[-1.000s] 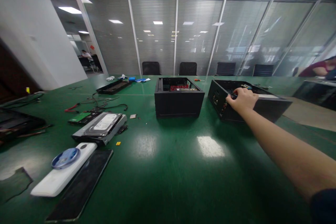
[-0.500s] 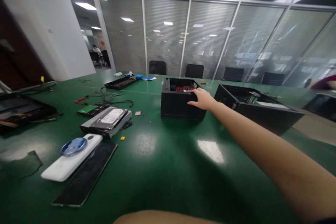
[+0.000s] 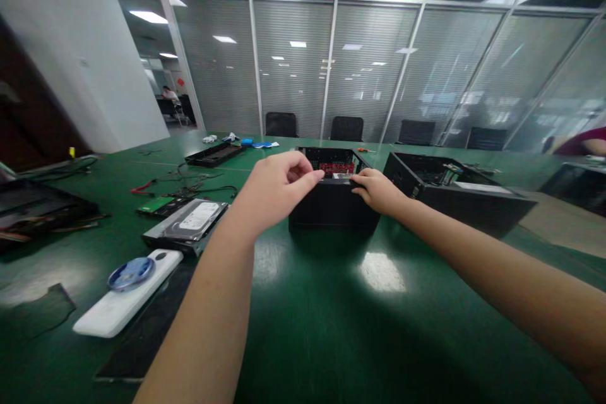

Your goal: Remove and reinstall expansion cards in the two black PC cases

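A black open-topped computer case [image 3: 334, 209] stands on the green table, with a red circuit board [image 3: 335, 168] and a pale part [image 3: 341, 176] inside near its front rim. My right hand [image 3: 376, 190] grips the near rim at its right side, thumb on the outer face, fingertips over the edge. At the rim's left part, my left hand [image 3: 279, 189] has its fingers curled, thumb tip and a fingertip close together. Whatever lies between them is hidden by the hand, which covers the case's left corner.
A second black case [image 3: 466, 202] stands to the right. Leftward lie a hard drive [image 3: 192, 221], a green board [image 3: 158, 204], cables, a white power bank [image 3: 130, 293] bearing a round blue dish [image 3: 131, 273], and a dark flat panel [image 3: 146, 338]. A screwdriver [image 3: 365, 150] lies behind the case.
My left hand has come up from the bottom edge to the case's left rim. My right hand keeps hold of the rim, and the case's near side has shifted slightly toward me.
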Demonstrator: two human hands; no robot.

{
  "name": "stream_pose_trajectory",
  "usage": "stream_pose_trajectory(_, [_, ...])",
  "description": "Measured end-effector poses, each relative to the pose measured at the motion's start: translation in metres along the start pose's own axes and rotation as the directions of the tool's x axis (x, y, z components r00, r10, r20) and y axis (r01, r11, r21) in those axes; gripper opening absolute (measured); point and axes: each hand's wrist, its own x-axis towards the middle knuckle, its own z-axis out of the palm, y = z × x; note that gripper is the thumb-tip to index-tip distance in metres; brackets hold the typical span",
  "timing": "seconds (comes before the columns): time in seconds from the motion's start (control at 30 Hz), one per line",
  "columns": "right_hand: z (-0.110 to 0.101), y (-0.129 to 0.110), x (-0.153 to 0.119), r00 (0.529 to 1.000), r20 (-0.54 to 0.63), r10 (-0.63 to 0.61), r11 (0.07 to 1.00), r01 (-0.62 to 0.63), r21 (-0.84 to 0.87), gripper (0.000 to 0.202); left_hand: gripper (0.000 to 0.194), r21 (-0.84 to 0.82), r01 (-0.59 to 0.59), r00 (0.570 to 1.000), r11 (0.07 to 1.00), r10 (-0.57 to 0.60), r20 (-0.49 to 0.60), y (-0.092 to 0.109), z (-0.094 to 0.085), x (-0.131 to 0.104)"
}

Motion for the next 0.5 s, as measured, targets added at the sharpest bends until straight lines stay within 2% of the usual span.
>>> stream_pose_trajectory(0.07, [-0.014, -0.013, -0.027, 0.999, -0.032, 0.016, 1.000, -0.015, 0.013, 0.038, 0.031, 0.102, 0.023, 0.999, 0.995, -0.026, 0.029, -0.010, -0.008, 0.000])
stream_pose_trajectory(0.17, [-0.038, -0.033, -0.069, 0.999, -0.052, 0.017, 0.999, -0.015, 0.041, 0.036, 0.031, 0.145, -0.003, 0.987, 0.989, -0.020, 0.159, -0.013, -0.008, 0.000])
stream_pose_trajectory(0.3, [-0.073, -0.054, -0.122, 0.999, -0.042, -0.001, 0.998, 0.004, 0.070, 0.035, 0.029, 0.133, -0.126, 0.949, 0.983, 0.080, 0.306, -0.006, 0.007, 0.001])
stream_pose_trajectory(0.5, [-0.132, -0.082, -0.199, 0.999, 0.000, -0.049, 0.995, 0.049, 0.082, 0.036, 0.033, 0.116, -0.212, 0.902, 0.970, 0.149, 0.405, -0.001, 0.034, 0.003])
